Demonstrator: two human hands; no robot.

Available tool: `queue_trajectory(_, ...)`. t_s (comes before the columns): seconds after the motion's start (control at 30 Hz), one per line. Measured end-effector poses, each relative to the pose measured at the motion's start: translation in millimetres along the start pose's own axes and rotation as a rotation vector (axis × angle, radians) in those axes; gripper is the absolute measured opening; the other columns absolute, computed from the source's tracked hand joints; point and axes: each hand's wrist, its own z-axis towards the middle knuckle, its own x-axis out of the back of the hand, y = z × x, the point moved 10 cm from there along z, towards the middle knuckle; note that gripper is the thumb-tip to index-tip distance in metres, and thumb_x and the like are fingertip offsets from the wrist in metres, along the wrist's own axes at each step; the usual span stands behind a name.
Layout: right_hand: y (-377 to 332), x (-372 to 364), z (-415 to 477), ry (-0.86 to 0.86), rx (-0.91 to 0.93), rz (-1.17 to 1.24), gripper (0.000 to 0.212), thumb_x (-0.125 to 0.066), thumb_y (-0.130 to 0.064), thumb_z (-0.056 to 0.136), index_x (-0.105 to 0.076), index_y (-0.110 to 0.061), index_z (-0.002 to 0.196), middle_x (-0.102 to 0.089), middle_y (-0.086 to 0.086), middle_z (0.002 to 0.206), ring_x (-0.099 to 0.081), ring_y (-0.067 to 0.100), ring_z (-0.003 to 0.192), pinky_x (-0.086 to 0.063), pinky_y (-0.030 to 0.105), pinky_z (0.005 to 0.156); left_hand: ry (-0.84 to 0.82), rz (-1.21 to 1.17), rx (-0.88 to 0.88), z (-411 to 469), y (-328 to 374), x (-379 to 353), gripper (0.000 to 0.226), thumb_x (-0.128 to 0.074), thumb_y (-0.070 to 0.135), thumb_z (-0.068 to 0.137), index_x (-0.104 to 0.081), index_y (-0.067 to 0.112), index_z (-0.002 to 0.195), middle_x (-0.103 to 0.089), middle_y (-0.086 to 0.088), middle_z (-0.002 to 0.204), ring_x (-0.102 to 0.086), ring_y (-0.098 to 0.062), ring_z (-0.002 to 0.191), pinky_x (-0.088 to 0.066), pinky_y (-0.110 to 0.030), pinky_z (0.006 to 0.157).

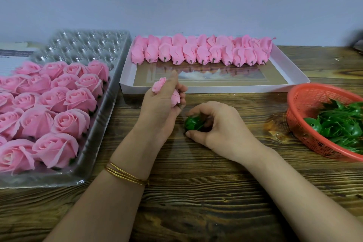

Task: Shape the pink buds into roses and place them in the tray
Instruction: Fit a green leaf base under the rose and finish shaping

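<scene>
No text can be read: the printed sheet [12, 59] at the far left, beside the clear plastic tray [117, 49], carries a dark band and fine lines too blurred to make out, and the small marks in that tray's bare cells are likewise illegible.

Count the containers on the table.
3: a clear plastic tray of finished roses on the left, a white box of pink buds at back centre, a red basket of green calyxes on the right, partly cut off by the frame.
</scene>
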Motion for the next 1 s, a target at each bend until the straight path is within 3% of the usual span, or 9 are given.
queue_trajectory(0.07, 2, 7, 0, 0.052, -0.015, 0.013, 0.036, -0.085, -0.028, 0.069, -0.072, -0.028, 0.102, -0.061, -0.007, 0.094, -0.057, 0.009, 0.085, -0.047, 0.023, 0.079, -0.011, -0.009, 0.011, 0, -1, -1, 0.024, -0.058, 0.024, 0.097, -0.056, 0.014, 0.075, -0.061, 0.002, 0.065, -0.052, -0.008, 0.062, -0.046, -0.020, 0.059)
queue_trajectory(0.23, 4, 16, 1, 0.124, -0.048, 0.029, 0.034, -0.085, -0.026, 0.068, -0.074, -0.027, 0.100, -0.062, -0.005, 0.093, -0.060, 0.011, 0.083, -0.053, 0.032, 0.079, -0.071, 0.032, 0.024, -2, -3, -10, 0.024, -0.059, 0.026, 0.096, -0.056, 0.015, 0.075, -0.061, 0.001, 0.071, -0.052, -0.008, 0.066, -0.045, -0.021, 0.063)
queue_trajectory(0.3, 6, 17, 0, 0.130, -0.056, 0.023, 0.036, -0.085, -0.025, 0.068, -0.074, -0.027, 0.102, -0.064, -0.007, 0.092, -0.059, 0.008, 0.079, -0.051, 0.027, 0.077, -0.121, 0.060, 0.031, -4, -6, -16, 0.026, -0.057, 0.028, 0.097, -0.055, 0.016, 0.074, -0.061, 0.001, 0.074, -0.052, -0.009, 0.067, -0.044, -0.023, 0.066)
queue_trajectory(0.43, 13, 19, 0, 0.164, -0.093, 0.035, 0.040, -0.087, -0.026, 0.065, -0.067, -0.027, 0.100, -0.060, -0.016, 0.084, -0.050, -0.006, 0.068, -0.039, 0.003, 0.063, -0.174, 0.093, 0.031, -9, -7, -25, 0.030, -0.054, 0.029, 0.098, -0.056, 0.017, 0.071, -0.063, 0.001, 0.074, -0.052, -0.011, 0.071, -0.042, -0.027, 0.071)
queue_trajectory(0.6, 14, 21, 0, 0.192, -0.106, 0.010, 0.040, -0.089, -0.026, 0.061, -0.058, -0.024, 0.087, -0.055, -0.017, 0.071, -0.049, -0.005, 0.063, -0.039, 0.005, 0.059, -0.215, 0.087, 0.039, -12, -11, -34, 0.033, -0.052, 0.027, 0.099, -0.054, 0.014, 0.069, -0.070, -0.002, 0.083, -0.063, -0.018, 0.088, -0.051, -0.036, 0.087)
queue_trajectory(0.73, 8, 20, 1, 0.205, -0.069, 0.035, 0.040, -0.089, -0.025, 0.062, -0.063, -0.021, 0.091, -0.054, -0.024, 0.075, -0.049, -0.009, 0.062, -0.037, 0.001, 0.063, -0.259, 0.055, 0.047, -16, -16, -42, 0.031, -0.052, 0.025, 0.099, -0.053, 0.011, 0.071, -0.070, -0.003, 0.083, -0.068, -0.014, 0.077, -0.057, -0.029, 0.069)
queue_trajectory(1.0, 6, 23, -1, 0.224, -0.072, 0.035, 0.032, -0.088, -0.023, 0.064, -0.069, -0.022, 0.089, -0.057, -0.019, 0.068, -0.053, -0.003, 0.060, -0.044, 0.014, 0.063, -0.265, 0.083, 0.018, -13, -15, -41, 0.034, -0.053, 0.027, 0.099, -0.053, 0.013, 0.067, -0.071, -0.006, 0.092, -0.068, -0.020, 0.086, -0.055, -0.038, 0.077)
